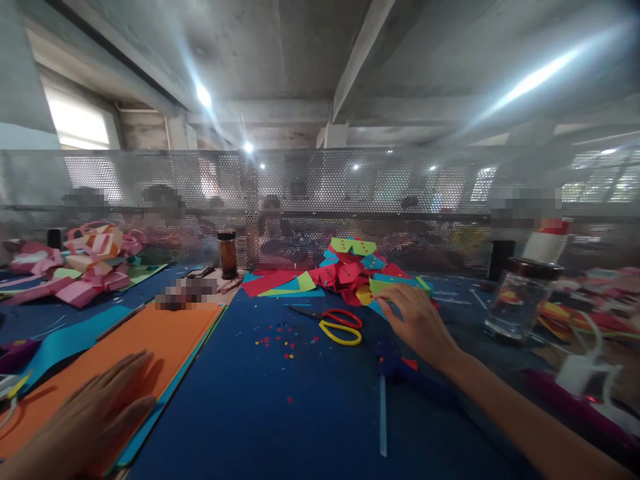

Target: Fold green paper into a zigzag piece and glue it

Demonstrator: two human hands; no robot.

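My left hand (100,407) lies flat, fingers stretched out, on a stack of orange paper sheets (170,340); blue and green sheets show at its edge. My right hand (415,320) reaches to the near right side of a pile of cut and folded coloured paper pieces (345,273). Its fingers curve loosely with the thumb apart, and I see nothing gripped between them. Left of that hand lie scissors (341,327) with one red and one yellow handle loop. Below it rests a blue glue gun (400,367) with a translucent glue stick (383,417) poking out toward me.
Tiny paper bits (287,343) are scattered on the blue tabletop (260,420). A glass jar (520,303) stands at right, a brown bottle (229,257) at back left. Pink folded paper (90,267) is heaped far left. A perforated partition (310,193) runs behind; blurred people sit beyond.
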